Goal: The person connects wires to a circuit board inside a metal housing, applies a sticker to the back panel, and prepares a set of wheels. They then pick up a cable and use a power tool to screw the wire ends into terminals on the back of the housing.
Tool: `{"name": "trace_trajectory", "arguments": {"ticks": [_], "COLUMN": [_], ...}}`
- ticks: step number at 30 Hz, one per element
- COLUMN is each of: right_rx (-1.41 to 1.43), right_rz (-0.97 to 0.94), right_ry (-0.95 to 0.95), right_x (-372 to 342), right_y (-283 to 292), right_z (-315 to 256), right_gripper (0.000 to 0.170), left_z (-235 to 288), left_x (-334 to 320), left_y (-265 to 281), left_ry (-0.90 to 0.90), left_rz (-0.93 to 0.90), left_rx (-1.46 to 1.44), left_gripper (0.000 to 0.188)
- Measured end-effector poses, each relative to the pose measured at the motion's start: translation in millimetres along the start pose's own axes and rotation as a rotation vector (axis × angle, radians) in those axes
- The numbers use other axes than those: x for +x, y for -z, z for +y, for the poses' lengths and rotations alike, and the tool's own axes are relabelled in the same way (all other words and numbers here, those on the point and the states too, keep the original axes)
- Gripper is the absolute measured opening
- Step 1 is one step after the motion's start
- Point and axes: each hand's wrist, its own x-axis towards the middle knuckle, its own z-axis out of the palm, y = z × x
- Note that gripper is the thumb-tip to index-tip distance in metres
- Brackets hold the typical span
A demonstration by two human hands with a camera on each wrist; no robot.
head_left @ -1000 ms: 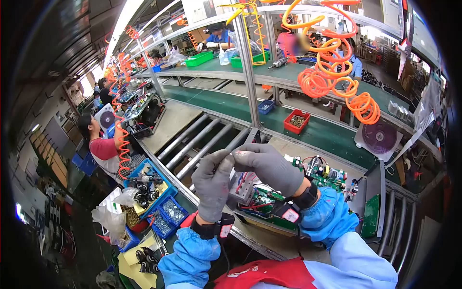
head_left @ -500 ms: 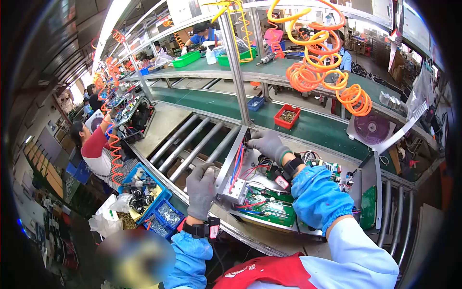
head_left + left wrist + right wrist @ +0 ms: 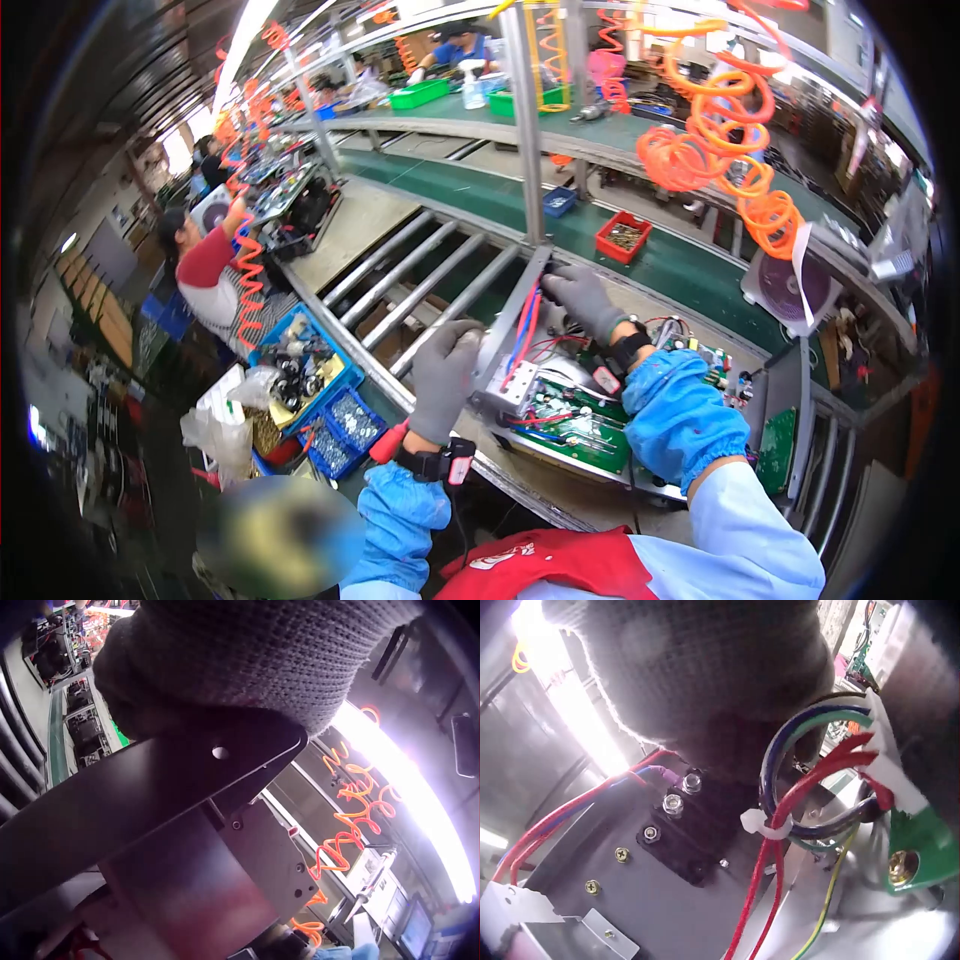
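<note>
My gloved left hand (image 3: 447, 375) is at the near end of an upright grey metal side panel (image 3: 515, 315), fingers curled at its edge. In the left wrist view the grey glove (image 3: 247, 667) meets the panel's holed corner (image 3: 172, 776), its fingertips hidden behind the metal. My gloved right hand (image 3: 585, 300) reaches inside the panel's far end. The right wrist view puts that glove (image 3: 705, 682) right over a black terminal block (image 3: 694, 844) with bolts, beside red wires (image 3: 761, 900); its fingertips are in shadow and I cannot tell what they pinch.
Green circuit boards (image 3: 575, 420) and wiring fill the open metal unit. Steel rollers (image 3: 420, 285) lie beyond it on the left. Blue bins (image 3: 345, 430) of small hardware stand left. A red bin (image 3: 622, 240) sits on the green belt; orange coiled hoses (image 3: 740, 130) hang above. Another person (image 3: 210, 265) works at left.
My hands, together in front of me a second ago, have parted. The right has gone to the panel's far inner side; the left has lowered and moved right onto the panel's near end.
</note>
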Motion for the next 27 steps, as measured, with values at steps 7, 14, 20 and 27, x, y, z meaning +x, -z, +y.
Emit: {"name": "trace_trajectory", "arguments": {"ticks": [7,14,20,27], "right_rx": [0.331,0.390,0.390,0.497], "right_rz": [-0.020,-0.042,0.028,-0.036], "right_ry": [-0.115,-0.116,-0.096,-0.135], "right_x": [-6.3,0.5,-9.2,-3.4], "right_y": [1.8,-1.1,-2.8,-1.1], "right_z": [-4.7,12.0,-7.4,5.2], "right_gripper": [0.042,0.033,0.033,0.030], "left_z": [-29.1,-133.5,-230.2,-215.7], "left_x": [-3.1,-87.1,-150.4,-135.5], "left_y": [3.1,49.8,231.2,306.5], "left_ry": [-0.091,0.545,0.481,0.667], "left_rz": [0.087,0.241,0.628,0.856], "left_rx": [-0.057,-0.290,-0.040,-0.824], "left_gripper": [0.025,0.021,0.045,0.047]}}
